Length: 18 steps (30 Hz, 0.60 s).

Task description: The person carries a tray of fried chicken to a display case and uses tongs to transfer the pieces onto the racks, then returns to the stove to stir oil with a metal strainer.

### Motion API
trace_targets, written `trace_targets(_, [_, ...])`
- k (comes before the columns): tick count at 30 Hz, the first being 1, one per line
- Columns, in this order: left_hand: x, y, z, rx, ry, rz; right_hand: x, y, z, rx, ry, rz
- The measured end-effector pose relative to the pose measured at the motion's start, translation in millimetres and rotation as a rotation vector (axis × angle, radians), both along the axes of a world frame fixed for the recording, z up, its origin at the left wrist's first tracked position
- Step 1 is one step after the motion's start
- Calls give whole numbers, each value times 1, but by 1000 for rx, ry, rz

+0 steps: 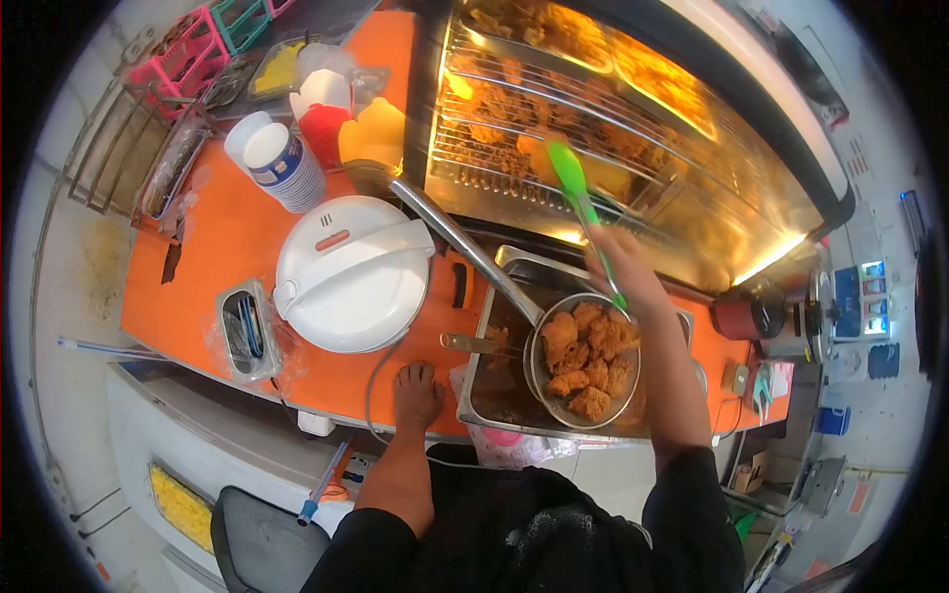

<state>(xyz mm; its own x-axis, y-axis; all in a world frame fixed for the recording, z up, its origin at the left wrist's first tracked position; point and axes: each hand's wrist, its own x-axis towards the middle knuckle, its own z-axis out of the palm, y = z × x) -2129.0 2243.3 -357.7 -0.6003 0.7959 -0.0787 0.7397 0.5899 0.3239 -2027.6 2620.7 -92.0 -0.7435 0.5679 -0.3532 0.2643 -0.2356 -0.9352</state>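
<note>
My right hand (pixel 626 265) grips a pair of green-tipped tongs (pixel 573 183), raised in front of the lit glass warmer (pixel 534 203). The tips overlap a piece of food on the lower rack in this view. Below my right forearm, a long-handled strainer (pixel 535 381) full of fried chicken pieces (pixel 593 358) sits over a metal tray (pixel 476 400). My left hand (pixel 417 395) rests on the orange counter (pixel 326 381) near its front edge, fingers spread and holding nothing. A white rice cooker (pixel 346 287) with its lid down stands beyond it.
Stacked paper cups (pixel 292 178) and food boxes (pixel 371 128) stand at the back left. A metal container of utensils (pixel 247 331) is at the front left. A dark red pot (pixel 748 314) stands at the right. More fried food (pixel 563 35) fills the warmer's upper trays.
</note>
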Motion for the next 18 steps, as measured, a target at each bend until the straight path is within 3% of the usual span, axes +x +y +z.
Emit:
trace_targets(5, [-1, 0, 6, -1, 6, 15, -147, 45, -12, -63, 139, -54])
trace_targets(8, [-3, -4, 0, 27, -30, 26, -210, 73, -27, 88, 237, -82])
trace_targets(10, [-4, -6, -3, 7, -37, -4, -240, 89, -28, 269, 74, -203])
trace_targets(15, [-4, -4, -4, 38, -58, 12, -282, 117, -43, 408, 100, -272])
trace_targets(17, [-5, -7, -4, 22, -62, -6, -269, 97, -24, 624, -369, -182])
trace_targets(18, [-6, -6, -2, 26, -81, 1, -258, 92, -33, 946, -339, -199])
